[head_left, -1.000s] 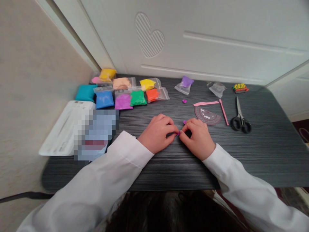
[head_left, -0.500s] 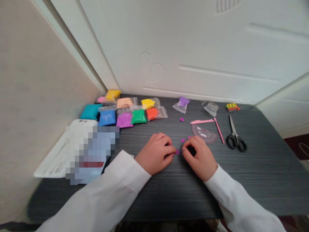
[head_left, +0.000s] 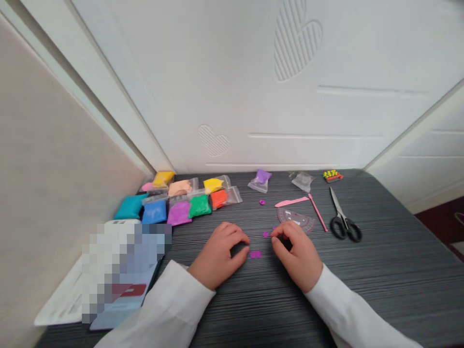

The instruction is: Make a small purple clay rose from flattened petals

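My left hand is open, thumb and forefinger slightly apart beside a flat piece of magenta modelling clay on the table. My right hand is curled, its thumb and forefinger tips drawn together; anything between them is hidden. Just left of those tips lies a small magenta clay bit, and another bit shows partly behind the right fingers. A small magenta clay ring lies farther back. Beyond my right hand is a clear protractor.
A pink clay knife, a thin pink tool and black-handled scissors lie at right. Bagged clay, including a green pack, spreads across the back left. A blurred booklet is at left. A white panel rises behind the table.
The magenta piece at my left fingertips now lies flat on the table, let go, and the left fingers have drawn away from it. The camera view has tilted upward.
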Action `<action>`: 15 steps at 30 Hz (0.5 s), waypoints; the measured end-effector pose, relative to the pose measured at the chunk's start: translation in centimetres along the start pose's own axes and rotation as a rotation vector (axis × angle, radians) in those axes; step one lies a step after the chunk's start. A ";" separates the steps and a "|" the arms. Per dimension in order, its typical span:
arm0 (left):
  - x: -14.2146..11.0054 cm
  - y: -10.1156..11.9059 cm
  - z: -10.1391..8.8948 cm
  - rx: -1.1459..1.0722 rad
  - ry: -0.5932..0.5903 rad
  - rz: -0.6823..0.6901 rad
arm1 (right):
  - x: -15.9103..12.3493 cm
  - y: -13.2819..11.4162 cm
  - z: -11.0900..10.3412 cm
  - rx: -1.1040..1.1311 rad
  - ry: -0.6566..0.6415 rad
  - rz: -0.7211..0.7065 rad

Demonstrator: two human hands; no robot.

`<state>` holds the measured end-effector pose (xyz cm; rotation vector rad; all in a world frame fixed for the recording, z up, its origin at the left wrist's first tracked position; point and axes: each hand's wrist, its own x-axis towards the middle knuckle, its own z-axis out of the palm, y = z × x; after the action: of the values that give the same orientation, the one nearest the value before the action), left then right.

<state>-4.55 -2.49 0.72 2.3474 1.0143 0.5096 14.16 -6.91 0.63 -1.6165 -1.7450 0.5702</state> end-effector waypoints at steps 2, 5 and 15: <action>0.1 -0.1 0.0 0.023 -0.002 -0.013 | 0.0 0.0 0.0 0.007 0.012 0.002; 0.2 -0.1 0.0 0.040 -0.006 -0.016 | 0.0 0.0 0.1 0.016 0.009 -0.007; 0.1 -0.2 -0.1 0.064 -0.014 -0.006 | 0.1 0.3 -0.2 0.035 0.029 0.007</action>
<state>-4.64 -2.28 0.70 2.3998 1.0453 0.4637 14.51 -6.77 0.57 -1.5996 -1.7005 0.5749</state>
